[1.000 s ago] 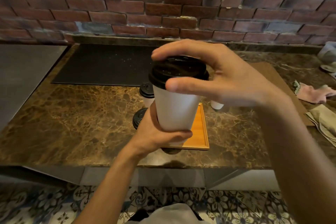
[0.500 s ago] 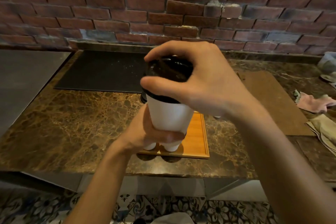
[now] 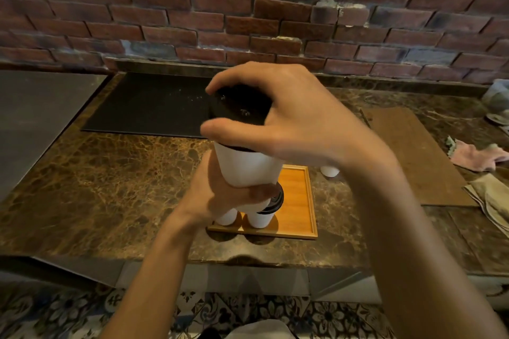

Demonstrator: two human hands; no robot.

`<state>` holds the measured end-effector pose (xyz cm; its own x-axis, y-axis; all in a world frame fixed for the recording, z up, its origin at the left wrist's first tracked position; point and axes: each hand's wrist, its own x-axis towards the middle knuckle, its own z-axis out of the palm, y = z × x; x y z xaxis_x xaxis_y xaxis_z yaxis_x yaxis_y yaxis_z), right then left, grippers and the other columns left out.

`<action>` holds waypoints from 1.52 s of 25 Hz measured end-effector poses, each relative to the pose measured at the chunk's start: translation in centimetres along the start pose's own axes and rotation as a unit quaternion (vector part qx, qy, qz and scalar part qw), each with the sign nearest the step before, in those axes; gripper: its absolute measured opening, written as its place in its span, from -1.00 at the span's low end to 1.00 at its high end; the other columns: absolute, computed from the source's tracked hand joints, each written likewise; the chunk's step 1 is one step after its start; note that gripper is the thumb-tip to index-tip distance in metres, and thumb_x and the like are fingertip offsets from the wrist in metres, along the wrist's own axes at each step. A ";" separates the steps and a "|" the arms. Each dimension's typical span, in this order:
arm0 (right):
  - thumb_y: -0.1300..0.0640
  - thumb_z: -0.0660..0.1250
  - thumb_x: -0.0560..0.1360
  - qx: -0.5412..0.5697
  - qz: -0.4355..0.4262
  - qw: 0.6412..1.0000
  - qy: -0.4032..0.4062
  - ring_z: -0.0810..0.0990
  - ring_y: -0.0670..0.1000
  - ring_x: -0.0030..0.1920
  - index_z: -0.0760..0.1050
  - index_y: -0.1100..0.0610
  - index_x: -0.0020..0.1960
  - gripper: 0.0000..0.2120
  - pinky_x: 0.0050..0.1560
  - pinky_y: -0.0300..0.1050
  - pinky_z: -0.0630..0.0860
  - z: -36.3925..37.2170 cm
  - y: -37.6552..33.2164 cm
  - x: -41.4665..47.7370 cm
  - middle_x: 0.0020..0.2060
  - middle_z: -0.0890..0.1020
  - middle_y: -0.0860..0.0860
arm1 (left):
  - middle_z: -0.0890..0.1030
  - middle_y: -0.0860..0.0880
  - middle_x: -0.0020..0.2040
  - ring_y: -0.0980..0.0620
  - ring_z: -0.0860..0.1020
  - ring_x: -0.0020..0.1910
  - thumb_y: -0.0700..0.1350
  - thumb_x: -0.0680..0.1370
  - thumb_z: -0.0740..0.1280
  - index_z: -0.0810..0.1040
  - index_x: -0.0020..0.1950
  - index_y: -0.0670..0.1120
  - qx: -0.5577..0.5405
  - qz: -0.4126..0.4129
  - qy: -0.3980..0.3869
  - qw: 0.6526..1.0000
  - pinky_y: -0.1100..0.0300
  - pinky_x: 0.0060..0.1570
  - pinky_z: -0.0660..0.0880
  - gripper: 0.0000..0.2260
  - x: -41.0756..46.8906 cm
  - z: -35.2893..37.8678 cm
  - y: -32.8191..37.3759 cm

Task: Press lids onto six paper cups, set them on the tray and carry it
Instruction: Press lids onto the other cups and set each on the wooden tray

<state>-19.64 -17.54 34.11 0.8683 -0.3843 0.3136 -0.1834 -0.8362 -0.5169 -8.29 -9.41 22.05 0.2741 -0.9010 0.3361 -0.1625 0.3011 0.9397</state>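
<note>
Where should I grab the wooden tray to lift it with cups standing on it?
Probably by the raised rim of the wooden tray, one grip on each side, coming in from left and right. The rim offers a lip to hold, and the upright cups crowd its near left corner, so lifting from both sides should keep it level.

Dim warm light, perhaps slight motion-blur.
</note>
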 end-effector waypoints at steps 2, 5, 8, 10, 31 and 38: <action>0.01 0.44 0.48 0.139 -0.047 0.984 -0.101 0.58 -0.12 0.12 0.53 0.09 0.28 -0.60 0.06 -0.22 0.55 -1.2 1.1 0.2 0.13 0.60 -0.06 | 0.63 0.16 0.05 0.13 0.60 0.05 -0.01 0.16 0.58 0.50 0.15 0.23 -0.055 -0.022 -0.106 0.993 0.22 -0.11 0.58 -0.40 0.2 -1.2 0.2; 0.19 0.42 0.44 0.235 -0.070 0.955 -0.170 0.59 0.05 0.19 0.48 0.13 0.29 -0.57 0.12 -0.01 0.57 -1.4 2.0 0.2 0.18 0.57 0.10 | 0.61 0.17 0.11 0.17 0.57 0.12 -0.09 0.26 0.57 0.47 0.26 0.12 -0.142 -0.027 -0.272 0.951 0.26 0.00 0.56 -0.40 0.8 -1.8 0.1; 0.16 0.39 0.47 0.236 -0.051 0.959 -0.151 0.59 0.01 0.18 0.51 0.09 0.26 -0.64 0.13 -0.07 0.57 -1.0 2.0 0.1 0.18 0.60 0.07 | 0.64 0.14 0.10 0.16 0.59 0.10 -0.04 0.30 0.56 0.56 0.21 0.13 -0.182 -0.058 -0.290 0.938 0.25 0.00 0.56 -0.50 0.6 -1.3 0.1; 0.03 0.38 0.50 0.172 -0.017 0.980 -0.097 0.58 -0.14 0.13 0.56 0.01 0.24 -0.69 0.07 -0.23 0.55 -0.6 1.3 0.1 0.13 0.62 -0.09 | 0.67 0.11 0.02 0.11 0.62 0.03 0.02 0.17 0.62 0.61 0.10 0.17 -0.158 -0.074 -0.196 0.965 0.20 -0.07 0.58 -0.48 0.4 -1.2 0.2; 0.20 0.45 0.46 0.271 -0.070 0.960 -0.005 0.62 -0.10 0.08 0.57 0.19 0.20 -0.68 0.01 -0.23 0.54 0.7 1.3 1.2 0.08 0.62 0.00 | 0.66 0.06 0.06 0.04 0.61 0.07 -0.02 0.10 0.62 0.57 0.18 0.06 -0.118 -0.057 -0.230 0.964 0.18 -0.05 0.58 -0.35 2.0 -4.8 0.1; -0.17 0.51 0.38 0.111 0.085 0.966 0.215 0.60 -0.22 -0.06 0.63 -0.08 0.03 -0.71 -0.10 -0.29 0.57 2.4 -1.0 1.0 -0.13 0.66 -0.21 | 0.65 0.22 -0.02 0.29 0.60 -0.01 0.03 0.16 0.51 0.49 0.15 0.08 0.005 0.042 0.050 0.998 0.45 -0.23 0.52 -0.43 1.4 -1.3 0.8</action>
<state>-17.49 -16.13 33.08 0.5529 -0.6766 0.4863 -0.1619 -0.6598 -0.7338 -6.82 -10.07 23.31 0.3529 -0.8363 0.4195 -0.1985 0.3713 0.9071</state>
